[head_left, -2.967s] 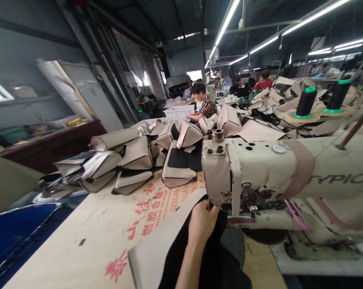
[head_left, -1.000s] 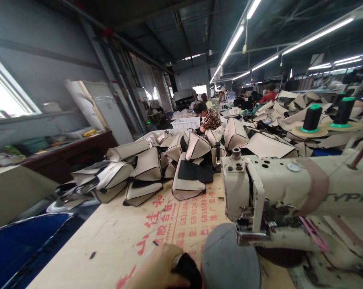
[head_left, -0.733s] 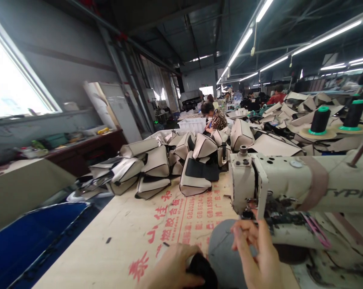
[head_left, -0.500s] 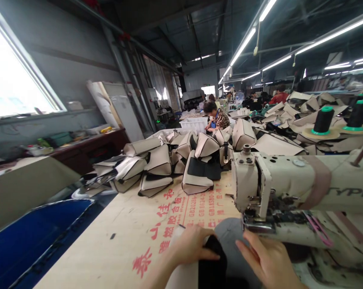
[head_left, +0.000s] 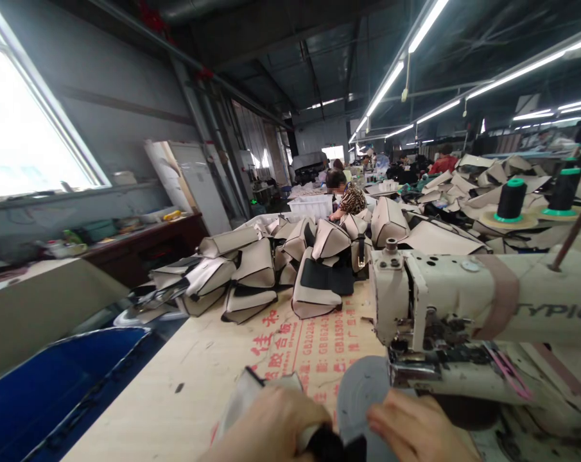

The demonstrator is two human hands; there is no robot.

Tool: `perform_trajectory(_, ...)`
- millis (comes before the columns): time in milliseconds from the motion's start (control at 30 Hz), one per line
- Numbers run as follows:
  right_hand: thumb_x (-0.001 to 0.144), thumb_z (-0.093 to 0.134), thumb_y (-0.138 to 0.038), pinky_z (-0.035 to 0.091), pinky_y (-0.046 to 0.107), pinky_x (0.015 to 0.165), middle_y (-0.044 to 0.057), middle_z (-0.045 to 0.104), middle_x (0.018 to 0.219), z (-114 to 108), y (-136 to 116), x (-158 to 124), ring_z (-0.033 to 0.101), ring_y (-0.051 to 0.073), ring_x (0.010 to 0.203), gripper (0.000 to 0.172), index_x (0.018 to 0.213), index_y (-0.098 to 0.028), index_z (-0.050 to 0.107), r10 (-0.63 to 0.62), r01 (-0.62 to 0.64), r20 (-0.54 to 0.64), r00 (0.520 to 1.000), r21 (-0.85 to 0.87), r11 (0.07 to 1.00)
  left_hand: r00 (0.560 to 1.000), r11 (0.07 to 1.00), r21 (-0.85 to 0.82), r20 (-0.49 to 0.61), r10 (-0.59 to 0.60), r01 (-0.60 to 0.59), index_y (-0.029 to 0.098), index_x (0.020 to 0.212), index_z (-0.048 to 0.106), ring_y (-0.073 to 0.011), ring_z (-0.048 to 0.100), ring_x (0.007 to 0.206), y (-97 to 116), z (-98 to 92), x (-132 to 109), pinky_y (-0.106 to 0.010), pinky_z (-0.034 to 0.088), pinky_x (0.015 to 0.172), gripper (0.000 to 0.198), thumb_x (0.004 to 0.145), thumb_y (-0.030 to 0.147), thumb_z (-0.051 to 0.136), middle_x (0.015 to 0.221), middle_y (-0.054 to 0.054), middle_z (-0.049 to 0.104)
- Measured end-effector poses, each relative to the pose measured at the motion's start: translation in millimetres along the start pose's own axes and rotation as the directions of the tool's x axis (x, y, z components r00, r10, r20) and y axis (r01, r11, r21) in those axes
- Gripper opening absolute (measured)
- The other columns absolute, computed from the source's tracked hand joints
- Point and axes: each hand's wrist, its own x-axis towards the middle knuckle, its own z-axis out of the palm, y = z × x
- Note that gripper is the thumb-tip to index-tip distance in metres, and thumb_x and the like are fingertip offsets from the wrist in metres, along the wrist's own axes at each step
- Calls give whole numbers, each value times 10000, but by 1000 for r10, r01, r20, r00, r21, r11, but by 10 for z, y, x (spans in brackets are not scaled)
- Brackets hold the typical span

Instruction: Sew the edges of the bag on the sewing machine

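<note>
My left hand [head_left: 280,417] is low in the centre of the head view, closed on a beige bag piece with black edging [head_left: 244,394]. Black material shows under its fingers. To its right, my right hand [head_left: 415,427] has its fingers together over a grey rounded flat piece [head_left: 362,385] with a line along its edge. The thumb is hidden. This grey piece lies just left of the needle area of a cream sewing machine [head_left: 444,295]. Where the beige and grey pieces meet cannot be seen.
Beige bags with black trim [head_left: 254,263] are heaped at the back of the plywood table [head_left: 174,391]. A blue-lined bin [head_left: 69,385] stands left of the table. Black thread spools [head_left: 510,200] stand behind the machine. A person [head_left: 350,196] sits beyond the heap.
My left hand has moved down and left, and the beige piece has tipped up into view beside it. The grey piece has shifted slightly left. My right hand has moved lower, its fingers closer together.
</note>
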Motion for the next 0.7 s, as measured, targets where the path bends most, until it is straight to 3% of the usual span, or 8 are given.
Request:
perform_trajectory(133, 899, 489, -187, 453, 176, 590, 40, 666, 793, -69, 304, 146, 620, 100, 599, 155, 999, -137, 596, 90, -179, -438, 894, -166, 970, 988, 998, 54, -144, 49, -41, 222, 841, 646, -142, 600, 685, 73, -431, 689, -187, 375, 576, 249, 739, 440, 583, 748, 11, 665)
perform_trajectory(233, 879, 489, -154, 402, 212, 503, 15, 651, 673, 96, 328, 225, 565, 101, 463, 124, 904, -142, 610, 151, -324, -499, 853, -281, 903, 986, 986, 164, -160, 40, -14, 206, 824, 652, -160, 593, 641, 131, -502, 1057, -208, 372, 544, 260, 716, 432, 583, 746, -17, 664)
perform_trajectory(300, 892, 434, -164, 386, 215, 477, 5, 634, 637, 141, 272, 212, 563, 105, 458, 164, 872, -151, 596, 234, -349, -445, 864, -197, 916, 992, 981, 191, -120, 49, -25, 202, 747, 652, -159, 576, 591, 131, -456, 1067, -216, 363, 524, 222, 678, 409, 610, 691, -16, 655)
perform_trajectory(400, 904, 423, -213, 424, 176, 503, -2, 632, 689, -10, 203, 22, 574, 85, 505, 172, 1001, -155, 552, 385, -385, -302, 872, 61, 921, 997, 990, 134, -63, 51, -42, 219, 703, 657, -148, 569, 598, -52, -374, 718, -210, 373, 555, 173, 681, 385, 614, 648, 10, 647)
perform_trajectory(500, 874, 503, -321, 471, 152, 516, 28, 621, 836, -247, 207, -373, 574, 84, 573, 381, 1214, -160, 442, 494, -465, -156, 855, 189, 865, 969, 990, -92, -212, -126, 108, 229, 804, 669, -139, 585, 679, -440, -317, 172, -204, 402, 630, 225, 761, 413, 547, 746, 27, 667)
perform_trajectory(567, 855, 521, -355, 511, 165, 563, 65, 586, 992, -318, 198, -682, 597, 108, 677, 432, 1242, -184, 432, 497, -478, -77, 864, 182, 859, 904, 948, -233, -319, -286, 217, 205, 857, 660, -148, 591, 718, -692, -290, -168, -214, 420, 662, 285, 767, 447, 540, 784, 19, 671)
perform_trajectory(633, 858, 506, -368, 537, 182, 606, 73, 557, 1072, -314, 126, -946, 616, 131, 735, 348, 1176, -227, 502, 463, -451, -31, 886, 178, 875, 830, 909, -304, -396, -392, 284, 182, 889, 651, -163, 597, 756, -848, -320, -434, -228, 435, 691, 324, 755, 461, 558, 807, 6, 675)
perform_trajectory(700, 858, 502, -406, 553, 205, 570, 57, 585, 1005, -297, -21, -1095, 630, 162, 743, 263, 1088, -292, 558, 455, -445, 3, 891, 208, 871, 700, 882, -263, -538, -470, 390, 177, 886, 655, -177, 600, 763, -875, -467, -600, -252, 441, 704, 322, 743, 456, 580, 808, -5, 676)
